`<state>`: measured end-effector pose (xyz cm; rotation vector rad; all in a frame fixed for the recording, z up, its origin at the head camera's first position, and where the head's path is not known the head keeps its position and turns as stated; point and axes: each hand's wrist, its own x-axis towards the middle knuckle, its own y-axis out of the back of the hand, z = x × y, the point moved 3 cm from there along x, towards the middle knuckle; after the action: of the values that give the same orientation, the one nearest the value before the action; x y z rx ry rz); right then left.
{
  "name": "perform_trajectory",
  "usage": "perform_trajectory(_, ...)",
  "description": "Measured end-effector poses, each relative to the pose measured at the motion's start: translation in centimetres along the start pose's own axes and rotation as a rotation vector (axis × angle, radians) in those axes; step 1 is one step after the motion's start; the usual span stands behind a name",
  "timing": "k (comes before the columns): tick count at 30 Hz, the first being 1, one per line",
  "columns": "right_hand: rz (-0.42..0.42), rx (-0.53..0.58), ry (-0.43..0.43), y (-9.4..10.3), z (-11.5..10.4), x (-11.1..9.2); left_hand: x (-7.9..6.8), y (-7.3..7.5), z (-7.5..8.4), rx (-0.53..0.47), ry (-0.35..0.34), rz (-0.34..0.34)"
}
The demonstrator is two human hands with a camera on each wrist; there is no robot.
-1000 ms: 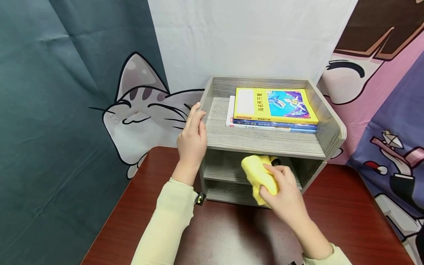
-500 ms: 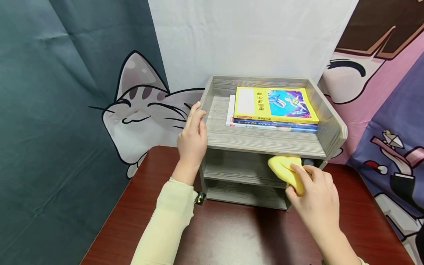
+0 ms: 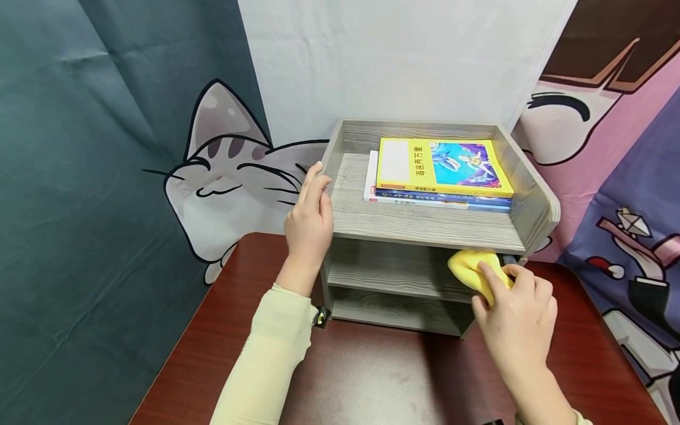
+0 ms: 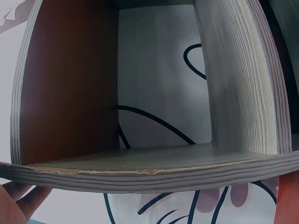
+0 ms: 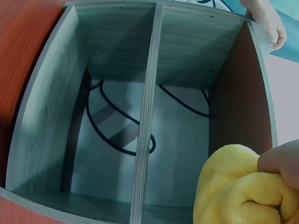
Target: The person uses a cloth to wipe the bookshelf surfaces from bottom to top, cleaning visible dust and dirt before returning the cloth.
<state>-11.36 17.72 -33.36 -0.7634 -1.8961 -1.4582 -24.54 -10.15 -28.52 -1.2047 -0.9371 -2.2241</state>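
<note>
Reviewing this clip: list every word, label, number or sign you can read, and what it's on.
"海底两万里": printed sideways on the front cover of the yellow book.
Yellow book's spine and other small cover print: too small to read.
Blue book spine: characters too small to read.
White book spine: lettering and red label too small to read.

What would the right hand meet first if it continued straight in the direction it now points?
Probably the front edge of the bookshelf's top board, with the yellow cloth in the right hand leading. Depth is unclear, so it might pass underneath instead.
</note>
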Motion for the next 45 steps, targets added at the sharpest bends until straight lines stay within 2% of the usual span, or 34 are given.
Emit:
perform_trajectory(19,-0.113,-0.031,-0.090,-0.8,0.3,-0.5,0.1,0.0,0.1,-0.002,-0.001,-0.005)
perform_trajectory(45,-0.097,-0.054,-0.034,-2.6,0.7,-1.9,0.1,0.0,0.2,-0.008,-0.001,0.002)
